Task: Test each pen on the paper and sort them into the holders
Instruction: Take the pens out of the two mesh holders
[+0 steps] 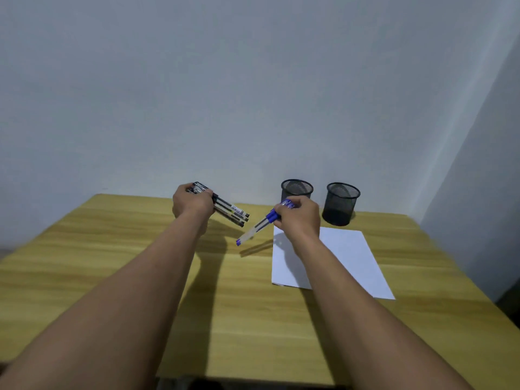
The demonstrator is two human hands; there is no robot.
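Left hand (192,202) is up over the far part of the wooden table (112,249), fingers curled round a bundle of black pens (229,212). The bundle sticks out to the right & slightly down, w/ white labels showing near the free ends (exact pen count hard to tell, at least three).

Right hand (299,218) is clenched on a smaller bunch of blue pens (260,225). These have clear barrels w/ blue caps, and their free ends slant down-left toward the table. The two bundles point at each other, tips near but apart. Neither touches the tabletop, and both cast shadows on the wood below.

The white paper (346,260) lies flat on the right half of the table. The right forearm crosses above its left part, and the sheet looks unmarked where visible.

Two black mesh pen holders stand upright at the back by the grey wall (253,80), side by side w/ a gap btw them. The left holder (297,188) is partly hidden behind the right hand's knuckles. The right holder (342,204) stands just past the paper's far edge.
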